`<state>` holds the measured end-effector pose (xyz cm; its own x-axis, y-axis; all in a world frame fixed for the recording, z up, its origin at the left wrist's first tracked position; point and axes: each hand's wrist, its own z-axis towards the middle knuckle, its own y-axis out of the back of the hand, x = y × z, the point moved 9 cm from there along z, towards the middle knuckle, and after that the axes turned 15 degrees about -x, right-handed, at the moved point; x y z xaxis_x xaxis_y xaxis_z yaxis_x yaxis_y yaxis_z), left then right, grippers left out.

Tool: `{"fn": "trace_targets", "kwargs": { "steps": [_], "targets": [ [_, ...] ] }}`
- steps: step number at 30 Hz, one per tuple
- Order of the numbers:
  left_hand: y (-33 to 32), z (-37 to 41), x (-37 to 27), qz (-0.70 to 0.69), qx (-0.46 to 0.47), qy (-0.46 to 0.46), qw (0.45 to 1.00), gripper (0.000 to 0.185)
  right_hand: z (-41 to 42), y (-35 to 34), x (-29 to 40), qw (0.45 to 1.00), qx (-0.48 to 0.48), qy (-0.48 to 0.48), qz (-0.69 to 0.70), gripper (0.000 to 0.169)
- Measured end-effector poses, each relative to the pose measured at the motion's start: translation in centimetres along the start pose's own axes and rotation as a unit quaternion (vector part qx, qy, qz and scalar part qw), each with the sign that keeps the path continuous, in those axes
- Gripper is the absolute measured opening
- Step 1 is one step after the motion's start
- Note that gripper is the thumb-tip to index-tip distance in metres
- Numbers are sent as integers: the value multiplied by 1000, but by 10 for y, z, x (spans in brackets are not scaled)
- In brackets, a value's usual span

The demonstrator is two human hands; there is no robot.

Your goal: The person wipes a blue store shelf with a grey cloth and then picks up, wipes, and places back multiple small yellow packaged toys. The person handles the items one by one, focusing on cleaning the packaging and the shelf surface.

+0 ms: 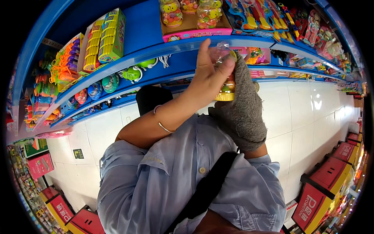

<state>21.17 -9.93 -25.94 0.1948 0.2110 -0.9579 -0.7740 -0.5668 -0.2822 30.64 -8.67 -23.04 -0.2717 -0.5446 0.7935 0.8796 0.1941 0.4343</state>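
My left hand [204, 73], with a metal bangle on the forearm, grips the upper part of a clear plastic character-shaped jar [229, 84]. The jar has a gold base and colourful contents, and is held in front of the shelf edge. A grey terry cloth [247, 102] covers my right hand [241, 73] down to the wrist and lies against the jar's right side. The fingers under the cloth are hidden. Similar jars [171, 14] stand in a pink open carton [198, 33] on the upper shelf, just beyond my hands.
Blue shelves [140, 29] curve across the front. They hold a box of yellow-lidded tubs [106, 38], orange and purple toys [68, 63], carded toys [257, 14] and, lower, green toys [131, 73]. Red promotion stands [314, 201] are behind me on the pale tiled floor [301, 111].
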Motion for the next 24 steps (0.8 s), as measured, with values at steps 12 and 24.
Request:
{"fn": "trace_targets", "kwargs": {
  "steps": [12, 24],
  "targets": [
    [-10, -29, -49, 246, 77, -406, 877, 71, -5, -9, -16, 995, 54, -54, 65, 53],
    [-11, -27, -29, 58, 178, -234, 954, 84, -14, -13, -7, 998, 54, 27, -35, 54]
  ]
}}
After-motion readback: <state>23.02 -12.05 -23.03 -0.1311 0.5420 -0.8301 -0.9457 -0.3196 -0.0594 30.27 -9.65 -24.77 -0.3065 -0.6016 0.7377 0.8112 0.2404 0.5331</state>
